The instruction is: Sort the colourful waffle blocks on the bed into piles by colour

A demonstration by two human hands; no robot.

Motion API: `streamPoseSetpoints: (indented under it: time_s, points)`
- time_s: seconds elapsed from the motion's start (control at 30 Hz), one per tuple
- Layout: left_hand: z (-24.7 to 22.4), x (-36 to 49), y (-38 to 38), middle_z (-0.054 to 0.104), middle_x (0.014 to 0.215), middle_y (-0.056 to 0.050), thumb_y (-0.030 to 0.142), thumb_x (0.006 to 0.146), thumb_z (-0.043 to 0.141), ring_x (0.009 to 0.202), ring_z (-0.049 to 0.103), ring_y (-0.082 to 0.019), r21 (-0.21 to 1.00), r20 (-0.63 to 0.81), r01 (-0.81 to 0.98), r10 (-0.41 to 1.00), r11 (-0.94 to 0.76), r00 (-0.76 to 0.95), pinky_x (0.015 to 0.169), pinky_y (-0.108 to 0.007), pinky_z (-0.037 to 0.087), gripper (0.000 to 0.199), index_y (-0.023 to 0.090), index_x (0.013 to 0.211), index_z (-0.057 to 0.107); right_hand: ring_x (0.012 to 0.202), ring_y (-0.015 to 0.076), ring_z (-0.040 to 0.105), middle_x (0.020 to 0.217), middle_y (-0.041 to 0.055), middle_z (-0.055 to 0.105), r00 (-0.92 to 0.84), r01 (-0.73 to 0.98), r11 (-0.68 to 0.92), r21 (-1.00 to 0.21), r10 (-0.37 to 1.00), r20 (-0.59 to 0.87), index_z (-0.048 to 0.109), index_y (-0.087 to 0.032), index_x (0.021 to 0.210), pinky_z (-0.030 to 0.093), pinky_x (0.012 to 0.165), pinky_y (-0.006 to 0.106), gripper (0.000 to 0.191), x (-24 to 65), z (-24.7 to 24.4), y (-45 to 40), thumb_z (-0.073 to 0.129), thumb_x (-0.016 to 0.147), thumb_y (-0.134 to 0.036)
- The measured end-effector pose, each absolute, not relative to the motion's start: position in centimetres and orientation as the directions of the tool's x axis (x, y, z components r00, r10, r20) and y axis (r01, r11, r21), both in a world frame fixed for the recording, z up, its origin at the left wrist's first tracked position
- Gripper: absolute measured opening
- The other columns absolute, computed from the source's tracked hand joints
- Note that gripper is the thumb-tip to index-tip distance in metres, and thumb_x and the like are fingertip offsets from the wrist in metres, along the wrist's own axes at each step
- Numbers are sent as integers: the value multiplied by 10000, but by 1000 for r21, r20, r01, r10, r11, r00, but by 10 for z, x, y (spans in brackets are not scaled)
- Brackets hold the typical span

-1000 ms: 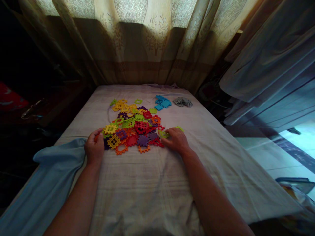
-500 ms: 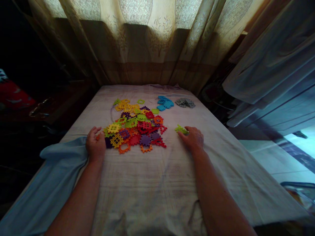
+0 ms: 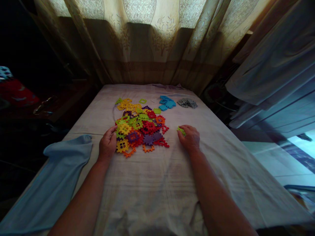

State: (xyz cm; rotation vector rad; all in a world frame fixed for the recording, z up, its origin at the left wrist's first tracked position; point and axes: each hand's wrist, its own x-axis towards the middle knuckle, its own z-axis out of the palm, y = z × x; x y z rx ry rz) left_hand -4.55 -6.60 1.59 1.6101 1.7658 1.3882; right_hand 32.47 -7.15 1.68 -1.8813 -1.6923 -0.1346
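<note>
A mixed pile of notched plastic pieces (image 3: 149, 127) in red, yellow, purple, orange and green lies on the cloth-covered table. At its left edge rests my left hand (image 3: 108, 143), fingers together against the pile's side; whether it grips a piece is hidden. To the right of the pile, my right hand (image 3: 189, 137) is closed over a lime green piece (image 3: 181, 131), which shows past the fingertips. Yellow pieces (image 3: 128, 105) spread at the back left of the pile. Farther back lie a blue group (image 3: 167, 103) and a grey group (image 3: 187, 103).
A light blue cloth (image 3: 67, 164) lies along the table's left side. Behind the far edge hangs a patterned curtain (image 3: 157, 49). One green frame (image 3: 142, 101) sits alone behind the pile. Pale fabric (image 3: 265, 65) hangs at the right.
My left hand has moved right, pressing the pile's left edge inward, and pieces there have shifted. My right hand has closed further over the green piece. The view has shifted slightly.
</note>
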Motion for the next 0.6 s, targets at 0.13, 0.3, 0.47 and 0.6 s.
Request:
streamPoseSetpoints:
  time_s: [0.13,0.3,0.47,0.6]
  points:
    - [22,-36,-69,719,1182,-79,374,859,539,1052,684,-213,899,324,389,905,-203,-276,950,-354,542,384,191,1172,665,1078,272,588,1128,128,703,103,924,107,-368,855,508,743,-189,1041,422,951,415,280,302,24,-77,519,895,-269]
    - [27,-26,-74,716,1166,-92,394,848,574,1091,674,-215,933,300,265,931,-242,-206,984,-368,535,427,173,1209,639,1069,242,600,1115,89,715,-91,881,317,-352,843,531,746,-231,1031,411,1000,394,253,255,43,-83,517,929,-263]
    - [27,-16,-81,732,1100,-92,428,843,596,1025,700,-218,933,306,231,946,-275,-109,975,-379,546,434,174,1189,661,1078,225,599,1147,83,713,-228,823,454,-342,815,533,727,-219,1096,412,1008,367,254,208,63,-78,526,946,-261]
    - [28,-13,-81,738,1083,-84,414,846,597,1003,705,-217,920,334,254,937,-300,-104,945,-380,561,417,181,1185,664,1089,228,591,1145,79,709,-268,794,498,-348,801,535,706,-221,1120,409,1000,360,243,175,66,-78,573,927,-285]
